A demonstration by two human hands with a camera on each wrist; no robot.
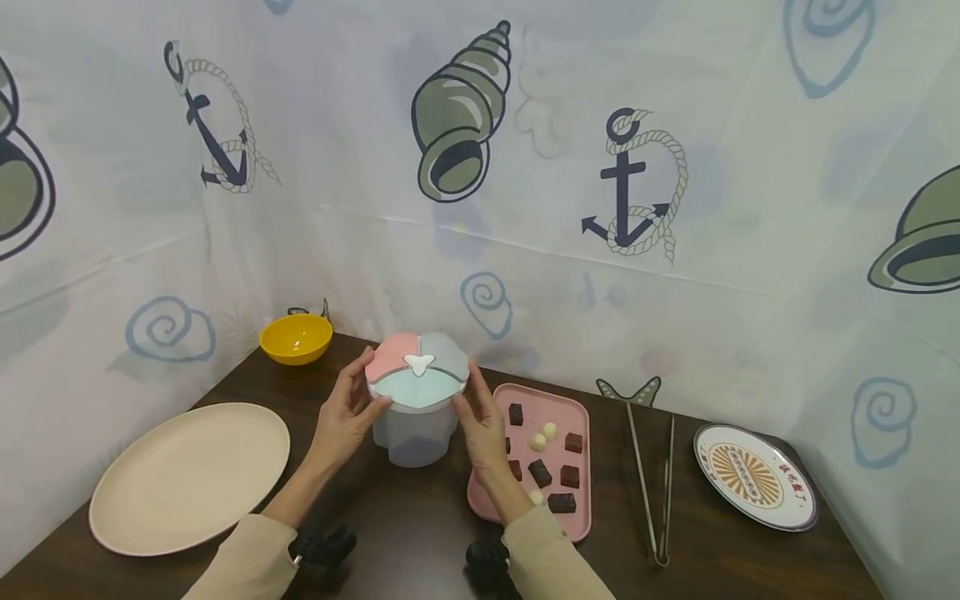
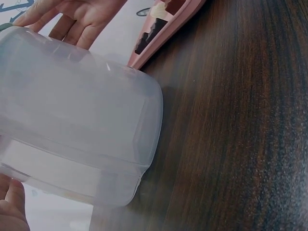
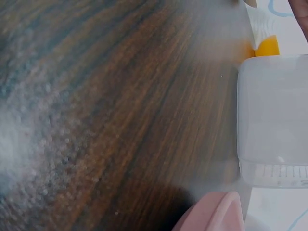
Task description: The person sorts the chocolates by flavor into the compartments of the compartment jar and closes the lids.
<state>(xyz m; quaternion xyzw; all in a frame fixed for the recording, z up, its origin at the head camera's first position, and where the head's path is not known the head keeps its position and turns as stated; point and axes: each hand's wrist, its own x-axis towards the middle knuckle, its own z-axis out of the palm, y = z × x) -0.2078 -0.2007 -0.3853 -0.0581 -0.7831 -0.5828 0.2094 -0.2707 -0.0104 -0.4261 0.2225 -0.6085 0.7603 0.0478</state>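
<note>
A translucent plastic storage container point(image 1: 417, 439) stands on the dark wooden table, its rounded lid point(image 1: 420, 388) split into pink, grey and pale mint sections around a white centre piece. My left hand point(image 1: 343, 414) holds the left side of the lid's rim, thumb at the front. On the opposite side my right hand point(image 1: 483, 427) grips the rim in the same way. In the left wrist view the container's cloudy wall point(image 2: 82, 96) fills much of the picture, with fingers of both hands at its top end. No contents can be made out through the wall.
Right of the container lies a pink tray point(image 1: 583, 467) with several dark brown blocks and cream balls. Metal tongs point(image 1: 663, 550) and a patterned white plate point(image 1: 795, 517) are further right. A yellow bowl point(image 1: 296, 340) and large cream oval plate point(image 1: 191, 479) sit left. A printed curtain point(image 1: 360, 150) surrounds the table.
</note>
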